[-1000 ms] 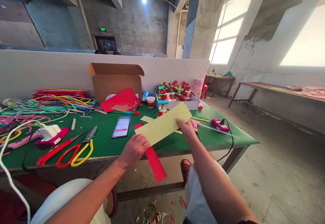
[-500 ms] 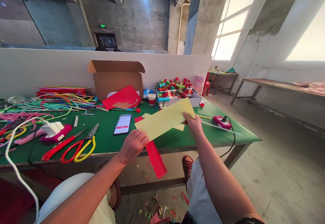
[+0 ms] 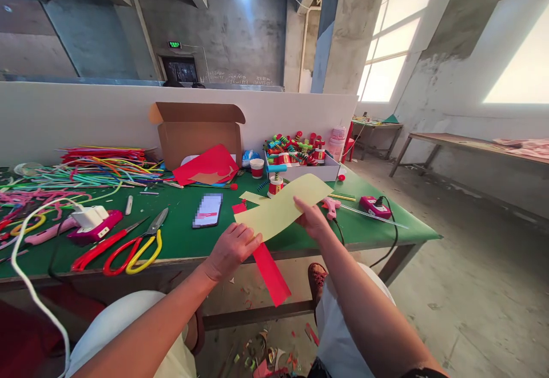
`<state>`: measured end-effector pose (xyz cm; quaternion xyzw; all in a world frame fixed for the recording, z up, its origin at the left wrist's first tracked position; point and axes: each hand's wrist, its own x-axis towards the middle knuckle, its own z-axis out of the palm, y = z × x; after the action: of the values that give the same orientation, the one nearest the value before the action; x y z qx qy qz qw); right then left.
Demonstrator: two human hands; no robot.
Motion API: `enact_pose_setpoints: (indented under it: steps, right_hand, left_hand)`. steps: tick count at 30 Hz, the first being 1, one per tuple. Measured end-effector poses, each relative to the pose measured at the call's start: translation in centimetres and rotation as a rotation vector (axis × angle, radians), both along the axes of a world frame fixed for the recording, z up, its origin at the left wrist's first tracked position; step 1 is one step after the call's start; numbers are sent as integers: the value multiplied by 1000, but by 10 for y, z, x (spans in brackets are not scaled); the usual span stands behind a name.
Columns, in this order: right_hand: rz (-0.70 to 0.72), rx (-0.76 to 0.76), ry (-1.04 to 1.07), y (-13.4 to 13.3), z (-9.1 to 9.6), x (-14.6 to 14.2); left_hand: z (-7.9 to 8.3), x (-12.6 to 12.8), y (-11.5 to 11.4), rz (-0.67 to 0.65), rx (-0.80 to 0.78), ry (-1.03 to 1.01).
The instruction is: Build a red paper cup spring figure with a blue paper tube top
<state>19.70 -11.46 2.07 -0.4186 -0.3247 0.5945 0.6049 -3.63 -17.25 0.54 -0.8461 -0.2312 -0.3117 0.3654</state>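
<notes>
Between my hands is a pale yellow paper strip (image 3: 281,203), raised above the front of the green table and bowed upward at its right end. My left hand (image 3: 234,249) is closed on its lower left corner. A red paper strip (image 3: 271,275) crosses under the yellow one and hangs past the table edge beside that hand; whether the same fingers hold it too I cannot tell. My right hand (image 3: 311,218) pinches the yellow paper's near edge, right of its middle. Behind the paper stands a small red-and-white cup with a spring (image 3: 275,184). A pink glue gun (image 3: 331,206) lies just right of my right hand.
Scissors (image 3: 148,241) with red and yellow handles and a red-handled tool (image 3: 103,249) lie left, near a phone (image 3: 207,210). Pipe cleaners (image 3: 103,166) pile up behind. A white box (image 3: 328,170) of spring figures stands at the back, with a purple power socket (image 3: 375,206) right.
My right hand has slid left along the yellow paper, which now bows. My left hand and the red strip have shifted slightly right. The glue gun and spring cup show more.
</notes>
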Motion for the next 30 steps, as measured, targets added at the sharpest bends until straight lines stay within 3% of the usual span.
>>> enact_pose_setpoints:
  steps: [3,10,18,25,30]
  right_hand:
    - [119,-29,-75,-10,-7,-19]
    - [171,24,-82,-15,-16,-35]
    - [-13,-43,-36,-5,-17,-23]
    - [297,5,-143,-18,-23,-30]
    - [184,21,-144,-15,-23,-32]
  left_hand:
    - [-2,2,2,6,9,11]
    - [-4,-1,7,53,-46,-7]
    - [-14,3,5,60,-155,25]
    - [-16,3,8,32,-122,10]
    - [-19,7,7,1,-169,18]
